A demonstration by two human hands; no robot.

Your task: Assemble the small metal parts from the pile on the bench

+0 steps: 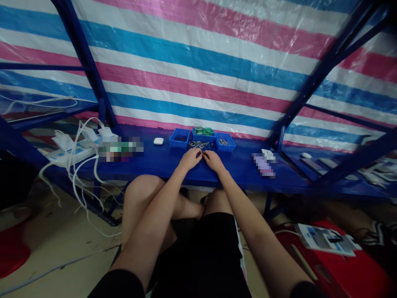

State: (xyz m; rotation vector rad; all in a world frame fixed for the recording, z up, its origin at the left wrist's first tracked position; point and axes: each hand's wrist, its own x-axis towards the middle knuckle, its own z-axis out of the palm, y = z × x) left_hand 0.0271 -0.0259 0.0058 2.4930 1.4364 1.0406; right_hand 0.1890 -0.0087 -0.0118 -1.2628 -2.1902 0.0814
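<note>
On the blue bench, my left hand [190, 159] and my right hand [213, 159] meet, with the fingertips of both bent together in a pinch. Whatever lies between them is too small to make out. Just beyond the fingers is a loose pile of thin, shiny metal pieces [201, 145]. Around it stand three small blue trays. The left tray [179, 145] holds dark small parts, and the right tray [226, 147] holds small silvery parts. In the back tray [203, 137] lie green plastic packets [204, 130].
A white earbud case [158, 141] sits left of the trays. Farther left is a power strip [66, 154] with chargers and tangled white cables. A blurred purple object [263, 164] lies at right. Blue metal posts [81, 45] frame the striped sheet [198, 62].
</note>
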